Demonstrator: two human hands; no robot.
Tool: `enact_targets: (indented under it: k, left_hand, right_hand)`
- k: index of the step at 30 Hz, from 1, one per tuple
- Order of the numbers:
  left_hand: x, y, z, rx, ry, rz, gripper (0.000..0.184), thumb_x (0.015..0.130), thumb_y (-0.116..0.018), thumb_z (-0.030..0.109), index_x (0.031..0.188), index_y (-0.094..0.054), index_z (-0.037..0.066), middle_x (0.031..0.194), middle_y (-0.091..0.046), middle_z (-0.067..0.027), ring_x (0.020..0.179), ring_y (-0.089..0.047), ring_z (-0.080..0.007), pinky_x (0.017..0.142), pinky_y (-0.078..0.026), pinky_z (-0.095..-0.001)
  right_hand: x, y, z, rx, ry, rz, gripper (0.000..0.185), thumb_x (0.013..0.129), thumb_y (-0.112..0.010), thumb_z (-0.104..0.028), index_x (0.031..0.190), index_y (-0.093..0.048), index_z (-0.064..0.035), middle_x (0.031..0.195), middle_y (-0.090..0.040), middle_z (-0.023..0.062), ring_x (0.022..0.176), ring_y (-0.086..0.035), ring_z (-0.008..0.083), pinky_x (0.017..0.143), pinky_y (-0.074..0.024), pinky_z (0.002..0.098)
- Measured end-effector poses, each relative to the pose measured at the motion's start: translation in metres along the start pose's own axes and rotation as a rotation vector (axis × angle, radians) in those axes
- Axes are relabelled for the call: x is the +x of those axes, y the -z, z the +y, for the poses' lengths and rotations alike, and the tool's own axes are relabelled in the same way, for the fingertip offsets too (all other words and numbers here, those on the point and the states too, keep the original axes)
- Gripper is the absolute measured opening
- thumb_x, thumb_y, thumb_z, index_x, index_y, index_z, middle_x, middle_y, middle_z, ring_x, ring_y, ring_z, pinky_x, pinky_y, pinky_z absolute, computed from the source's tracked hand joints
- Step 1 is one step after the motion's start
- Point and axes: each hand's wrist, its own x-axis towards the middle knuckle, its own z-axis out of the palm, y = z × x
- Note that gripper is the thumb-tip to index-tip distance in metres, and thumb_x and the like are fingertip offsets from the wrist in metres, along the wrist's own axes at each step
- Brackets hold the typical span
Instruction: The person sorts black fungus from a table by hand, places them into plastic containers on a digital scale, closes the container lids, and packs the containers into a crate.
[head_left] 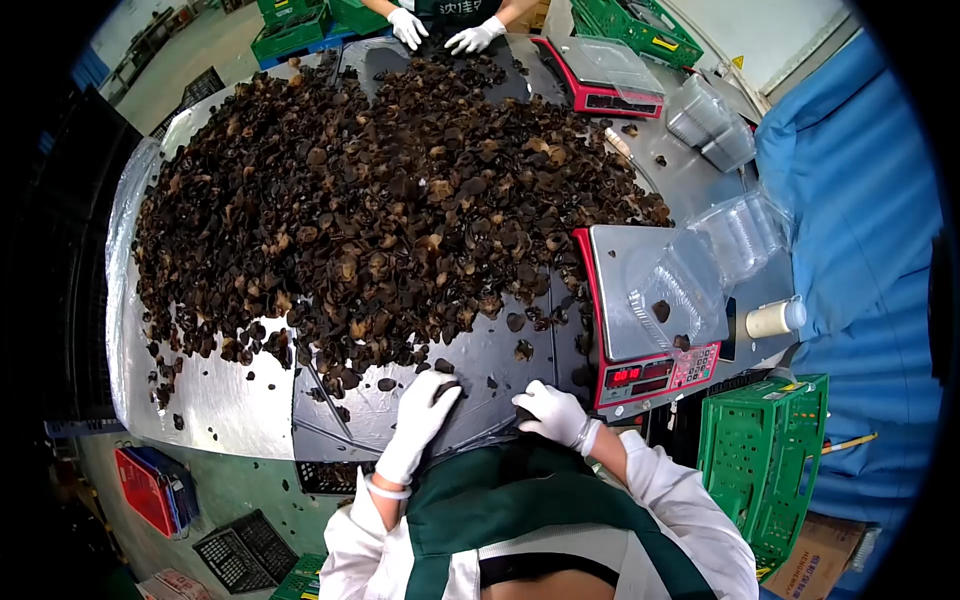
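A wide heap of dark brown, curled pieces, like dried fungus [400,200], covers much of the metal table [470,365]. My left hand [425,405], in a white glove, is at the near edge with its fingers closed round a dark piece. To its right, my gloved right hand [553,410] is bent near the edge, a dark piece showing at its fingertips. Beside it stands a red scale [650,240] with a lit display. An open clear plastic box [680,285] lies on the scale, with a dark piece or two in it.
Across the table are a co-worker's gloved hands [440,32]. A second red scale [610,80] and stacked clear boxes [710,125] stand at the back right. A white bottle [775,318] is at the right edge. Green crates [765,465] stand below, right.
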Motion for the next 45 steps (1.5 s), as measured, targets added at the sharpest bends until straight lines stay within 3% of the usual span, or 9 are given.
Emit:
enact_targets:
  k: [6,8,11,16,18,23,26,33,45]
  left_hand:
    - [-0.083,0.106,-0.032,-0.173,0.542,0.209,0.012,0.084,-0.067,0.014,0.09,-0.066,0.003,0.084,-0.066,-0.0122,0.076,-0.062,-0.0227,0.073,-0.048,-0.0314]
    - [-0.125,0.148,-0.048,0.148,0.671,0.056,0.016,0.08,-0.07,0.017,0.09,-0.066,0.005,0.091,-0.066,-0.0116,0.082,-0.062,-0.0244,0.076,-0.049,-0.0338]
    - [-0.153,0.168,-0.042,0.857,0.507,0.124,0.037,0.073,-0.073,0.021,0.106,-0.064,0.007,0.114,-0.06,-0.0137,0.099,-0.058,-0.0327,0.081,-0.05,-0.0428]
    - [-0.045,0.153,-0.015,0.233,0.341,0.361,0.06,0.081,-0.069,0.018,0.136,-0.046,0.006,0.139,-0.044,-0.0201,0.129,-0.042,-0.0348,0.109,-0.032,-0.0393]
    - [0.002,0.139,-0.025,0.393,0.186,0.39,0.063,0.081,-0.07,0.021,0.137,-0.045,0.007,0.144,-0.038,-0.0202,0.134,-0.035,-0.0354,0.111,-0.028,-0.0421]
    - [0.102,0.118,-0.048,0.436,0.132,0.454,0.08,0.079,-0.073,0.03,0.144,-0.033,0.009,0.151,-0.023,-0.0221,0.137,-0.024,-0.0439,0.112,-0.024,-0.0468]
    - [0.13,0.108,-0.071,0.453,0.271,0.49,0.081,0.08,-0.069,0.039,0.144,-0.032,0.005,0.148,-0.027,-0.0269,0.136,-0.025,-0.0453,0.111,-0.026,-0.0478]
    - [0.127,0.064,-0.052,0.393,0.138,0.532,0.065,0.083,-0.066,0.025,0.14,-0.04,0.008,0.139,-0.042,-0.0206,0.126,-0.042,-0.0373,0.106,-0.035,-0.0427]
    - [0.105,0.015,-0.014,0.143,-0.033,0.473,0.043,0.085,-0.06,0.015,0.127,-0.053,0.01,0.123,-0.054,-0.0184,0.113,-0.054,-0.0342,0.096,-0.045,-0.0385]
  right_hand:
    - [0.041,0.012,-0.006,0.426,-0.128,0.093,0.014,0.081,-0.066,-0.015,0.093,-0.062,-0.0088,0.081,-0.055,0.0084,0.067,-0.058,0.0235,0.062,-0.0483,0.0333]
    - [0.056,0.013,-0.012,0.528,-0.169,0.161,0.012,0.082,-0.066,-0.013,0.094,-0.063,-0.0083,0.083,-0.057,0.0064,0.065,-0.056,0.0185,0.062,-0.0469,0.0298]
    - [0.08,0.019,-0.016,0.619,-0.071,0.044,0.025,0.082,-0.07,-0.015,0.105,-0.064,-0.0088,0.089,-0.059,0.0047,0.07,-0.056,0.014,0.066,-0.0481,0.027]
    - [0.171,0.07,-0.007,0.562,-0.003,0.134,0.067,0.076,-0.077,-0.024,0.135,-0.048,-0.0113,0.131,-0.051,0.0111,0.103,-0.057,0.0228,0.09,-0.0471,0.0324]
    - [0.22,0.073,0.011,0.41,0.129,0.252,0.087,0.072,-0.079,-0.036,0.144,-0.035,-0.0132,0.142,-0.039,0.0187,0.134,-0.034,0.0348,0.109,-0.0312,0.0403]
    - [0.319,0.08,0.009,-0.077,0.089,0.129,0.122,0.056,-0.084,-0.05,0.151,-0.011,-0.0277,0.154,-0.009,0.0224,0.136,-0.019,0.0502,0.102,-0.0355,0.0574]
    - [0.353,0.075,0.007,-0.206,-0.078,0.032,0.128,0.05,-0.083,-0.06,0.15,-0.01,-0.0286,0.154,-0.012,0.0217,0.135,-0.02,0.0521,0.099,-0.0388,0.0589]
    - [0.317,0.041,-0.004,-0.065,0.093,-0.082,0.107,0.054,-0.083,-0.051,0.145,-0.03,-0.0295,0.145,-0.031,0.0203,0.12,-0.044,0.0439,0.095,-0.0456,0.0488]
    - [0.217,0.046,-0.009,-0.117,0.161,0.114,0.065,0.072,-0.073,-0.024,0.132,-0.047,-0.0201,0.126,-0.048,0.0102,0.111,-0.052,0.0308,0.084,-0.0528,0.0391]
